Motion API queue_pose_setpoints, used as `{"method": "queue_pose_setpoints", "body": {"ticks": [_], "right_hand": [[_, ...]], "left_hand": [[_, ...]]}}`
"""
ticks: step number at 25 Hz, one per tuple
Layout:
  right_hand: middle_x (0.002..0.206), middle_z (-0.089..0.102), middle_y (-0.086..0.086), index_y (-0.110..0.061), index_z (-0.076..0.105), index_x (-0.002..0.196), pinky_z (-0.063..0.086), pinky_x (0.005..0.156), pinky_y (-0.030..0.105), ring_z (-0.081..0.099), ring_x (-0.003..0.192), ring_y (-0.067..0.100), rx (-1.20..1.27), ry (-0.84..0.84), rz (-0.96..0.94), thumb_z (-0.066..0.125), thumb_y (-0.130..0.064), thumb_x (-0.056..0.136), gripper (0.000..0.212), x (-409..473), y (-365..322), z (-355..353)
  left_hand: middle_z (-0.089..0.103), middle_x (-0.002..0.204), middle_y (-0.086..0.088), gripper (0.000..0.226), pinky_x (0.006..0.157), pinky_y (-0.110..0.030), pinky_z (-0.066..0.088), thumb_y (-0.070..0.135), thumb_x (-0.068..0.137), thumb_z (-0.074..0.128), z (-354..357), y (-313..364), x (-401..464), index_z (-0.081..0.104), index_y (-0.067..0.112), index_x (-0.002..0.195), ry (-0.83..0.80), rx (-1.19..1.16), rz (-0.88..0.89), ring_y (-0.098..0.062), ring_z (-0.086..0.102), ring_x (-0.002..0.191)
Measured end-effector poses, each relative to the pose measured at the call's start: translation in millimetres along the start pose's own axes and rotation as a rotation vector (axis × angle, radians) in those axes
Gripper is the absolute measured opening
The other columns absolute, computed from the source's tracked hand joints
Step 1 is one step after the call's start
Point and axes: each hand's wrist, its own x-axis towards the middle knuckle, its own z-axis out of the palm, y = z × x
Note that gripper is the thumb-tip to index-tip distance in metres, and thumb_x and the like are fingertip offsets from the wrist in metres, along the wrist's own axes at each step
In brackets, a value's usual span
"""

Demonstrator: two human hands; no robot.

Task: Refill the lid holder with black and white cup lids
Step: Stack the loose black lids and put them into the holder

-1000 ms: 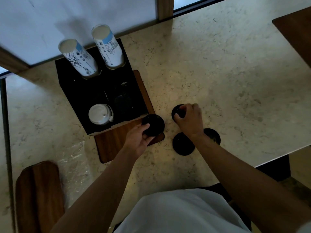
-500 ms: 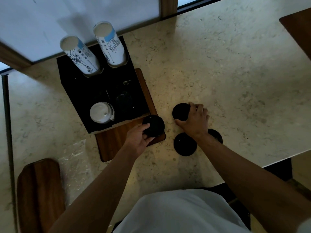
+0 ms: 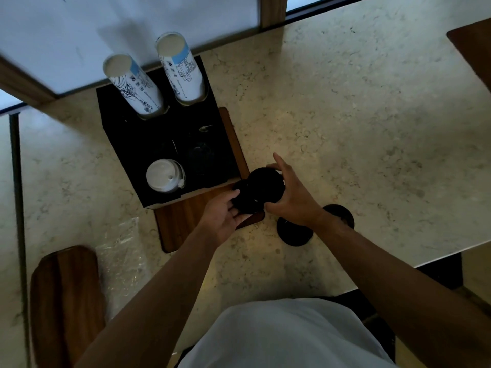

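Both hands grasp black lids just beside the holder point(image 3: 127, 144): the left hand point(image 3: 220, 219) pinches one lid point(image 3: 243, 201), the right hand point(image 3: 292, 200) another point(image 3: 265, 185) above it. Best to centre them, nest squarely, then lower the stack into the dark slot point(image 3: 204, 158).

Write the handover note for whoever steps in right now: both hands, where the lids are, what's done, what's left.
Left hand: gripping a black lid stack over the wooden board.
Right hand: holding another black lid, brought against the left hand's stack.
Lid holder: white lids sit in the front-left slot; the front-right slot is dark, its fill level unclear. Two cup stacks stand at the back.
Two more black lid piles wait on the counter under the right wrist.
Done: white lids loaded.
Left: join the held lids, drop them into the front-right slot, then add the counter piles.
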Motion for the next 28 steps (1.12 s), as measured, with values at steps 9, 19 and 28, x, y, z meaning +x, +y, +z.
{"method": "queue_pose_setpoints", "body": {"ticks": [9,19,28], "right_hand": [[0.148,0.042,-0.014,-0.032,0.008,0.16,0.045,0.11,0.029,0.043,0.135,0.003,0.067,-0.177,0.015,0.078,-0.015,0.068,0.116,-5.6,-5.2,6.7],[0.139,0.041,-0.005,-0.034,0.033,0.151,0.045,0.109,0.042,0.041,0.13,0.016,-0.036,-0.026,0.004,0.083,-0.046,0.067,0.1,-7.4,-5.2,12.2],[0.126,0.034,-0.007,-0.03,0.043,0.139,0.051,0.102,0.034,0.047,0.122,0.013,-0.037,0.189,0.096,0.079,-0.068,0.062,0.093,-4.2,-7.9,43.2]], "left_hand": [[0.077,0.115,-0.011,0.037,0.076,-0.041,0.063,0.024,0.094,0.07,-0.8,2.4,-4.4,0.065,0.011,0.128,-0.087,0.101,0.017,-0.027,0.074,0.106],[0.076,0.116,-0.014,0.033,0.083,-0.044,0.062,0.029,0.103,0.055,3.3,1.5,-7.8,0.063,0.01,0.13,-0.076,0.042,0.038,-0.029,0.074,0.107],[0.069,0.128,-0.021,0.035,0.088,-0.041,0.062,0.017,0.104,0.047,7.3,0.7,-10.6,0.062,-0.001,0.131,-0.079,-0.05,0.042,-0.034,0.067,0.12]]}}
